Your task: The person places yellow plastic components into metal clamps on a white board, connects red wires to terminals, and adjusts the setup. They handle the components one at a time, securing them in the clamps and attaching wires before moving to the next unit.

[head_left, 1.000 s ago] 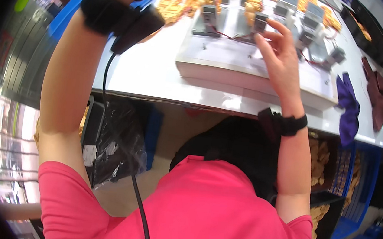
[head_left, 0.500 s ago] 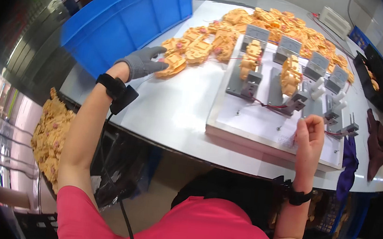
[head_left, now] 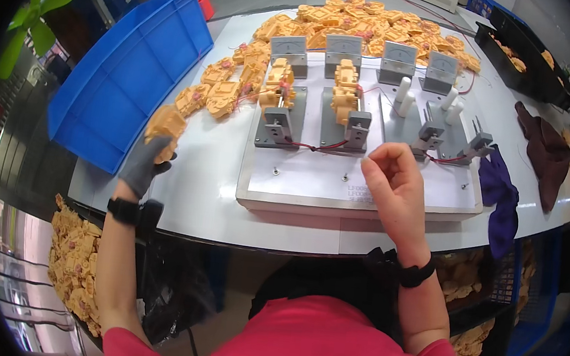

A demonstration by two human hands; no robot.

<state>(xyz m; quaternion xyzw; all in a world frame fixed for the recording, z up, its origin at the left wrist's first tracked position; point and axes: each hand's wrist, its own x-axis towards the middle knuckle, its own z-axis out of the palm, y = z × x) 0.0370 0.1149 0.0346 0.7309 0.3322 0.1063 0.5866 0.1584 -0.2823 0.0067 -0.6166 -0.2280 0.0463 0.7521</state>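
Observation:
My left hand [head_left: 141, 168], in a grey glove, is closed around a yellow-orange plastic housing [head_left: 167, 124] above the left side of the table. My bare right hand [head_left: 398, 193] hovers over the front of a white test board [head_left: 305, 183], its thumb and fingertips drawn together; whatever they may hold is hidden or too small to see. Two similar housings, a left one [head_left: 280, 74] and a right one [head_left: 344, 94], stand upright in grey fixtures on the board. Thin wires come off them. Behind is a row of several needle meters [head_left: 343, 52].
A large blue crate [head_left: 125, 81] stands at the left. Many loose housings [head_left: 377, 28] are heaped behind the board. White pegs [head_left: 404, 97] occupy the right fixtures. A purple cloth [head_left: 501, 201], a brown cloth [head_left: 544, 153] and a black tray [head_left: 526, 61] lie to the right.
My left hand has taken a housing from the near end of the heap and drawn it back toward me. The right hand stays pinched over the board's front. The head view has shifted.

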